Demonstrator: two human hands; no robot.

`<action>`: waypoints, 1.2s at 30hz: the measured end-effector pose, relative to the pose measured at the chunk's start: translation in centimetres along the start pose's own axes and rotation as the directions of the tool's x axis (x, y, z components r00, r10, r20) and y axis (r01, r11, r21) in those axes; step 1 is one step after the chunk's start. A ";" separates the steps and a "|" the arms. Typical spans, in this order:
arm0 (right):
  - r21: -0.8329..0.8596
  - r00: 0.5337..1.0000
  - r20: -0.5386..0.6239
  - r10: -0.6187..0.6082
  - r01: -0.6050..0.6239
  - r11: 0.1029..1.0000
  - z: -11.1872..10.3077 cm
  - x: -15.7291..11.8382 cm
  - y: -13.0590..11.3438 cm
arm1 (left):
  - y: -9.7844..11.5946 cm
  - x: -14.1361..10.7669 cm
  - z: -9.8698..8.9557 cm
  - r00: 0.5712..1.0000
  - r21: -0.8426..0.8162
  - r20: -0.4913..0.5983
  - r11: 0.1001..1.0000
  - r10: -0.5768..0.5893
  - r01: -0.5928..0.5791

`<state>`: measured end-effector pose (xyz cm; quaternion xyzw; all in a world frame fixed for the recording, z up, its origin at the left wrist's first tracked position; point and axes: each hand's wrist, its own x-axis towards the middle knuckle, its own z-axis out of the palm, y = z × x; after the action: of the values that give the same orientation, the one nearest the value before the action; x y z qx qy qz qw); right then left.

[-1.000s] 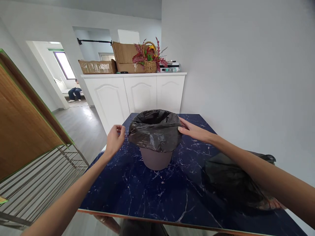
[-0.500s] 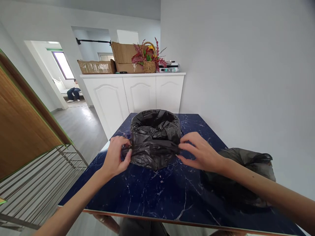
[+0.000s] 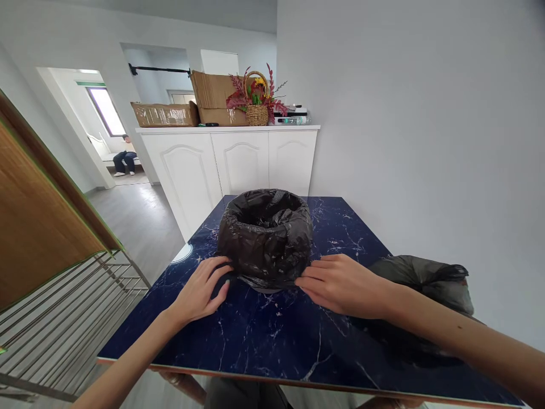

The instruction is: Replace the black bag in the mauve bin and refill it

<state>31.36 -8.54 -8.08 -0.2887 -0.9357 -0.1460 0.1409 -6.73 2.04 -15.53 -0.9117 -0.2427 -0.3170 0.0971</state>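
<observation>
- Head view, bottom middle: left hand (image 3: 203,288) half open, fingertips at the black bag (image 3: 268,244); right hand (image 3: 336,283) pinches its low edge.
- Middle: black bag over a bin (image 3: 267,290) on the worktop (image 3: 276,341).
- Top: white cupboard (image 3: 244,162).

The lone head view looks forward and steeply down across the nearby blue tabletop (image 3: 272,335).
</observation>
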 end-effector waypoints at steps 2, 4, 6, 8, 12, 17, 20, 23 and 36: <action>0.005 0.984 -0.166 -0.058 0.060 0.998 -2.5 1.2 -0.9 | -0.3 -1.4 0.6 0.977 -0.077 -0.146 0.986 -0.158 0.148; -0.041 0.934 -0.347 -0.082 0.072 0.997 -4.4 2.4 -1.3 | -0.8 -2.2 1.3 0.900 -0.136 -0.295 0.947 -0.320 0.292; -0.081 0.894 -0.447 -0.042 0.006 0.997 -5.3 3.5 -1.0 | -1.3 -2.4 2.1 0.803 -0.183 -0.390 0.893 -0.451 0.412; -0.063 0.898 -0.438 0.044 -0.079 0.995 -5.3 4.5 0.0 | -1.8 -2.3 2.8 0.702 -0.257 -0.408 0.811 -0.584 0.525; 0.052 0.955 -0.266 0.131 -0.122 0.991 -4.0 5.7 3.2 | -2.6 -2.1 3.4 0.563 -0.374 -0.239 0.610 -0.791 0.699; 0.065 0.981 -0.115 0.155 -0.148 0.987 -3.8 6.5 5.6 | -3.3 -2.7 3.4 0.481 -0.422 -0.058 0.458 -0.875 0.782; 0.034 0.986 -0.064 0.156 -0.154 0.988 -4.7 6.3 5.9 | -3.6 -3.2 3.6 0.473 -0.443 -0.022 0.433 -0.881 0.785; 0.022 0.980 -0.043 0.196 -0.195 0.981 -5.5 5.4 6.3 | -3.8 -3.6 3.9 0.480 -0.453 -0.005 0.430 -0.877 0.781; -0.227 0.858 0.013 0.514 -0.498 0.837 -6.4 -5.1 12.4 | -3.3 -3.3 3.6 0.500 -0.413 0.025 0.446 -0.866 0.794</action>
<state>43.80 -3.53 -1.63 -0.5441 -0.8093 -0.1933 0.1078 -8.74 4.87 -20.27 -0.6394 -0.5836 -0.4481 -0.2232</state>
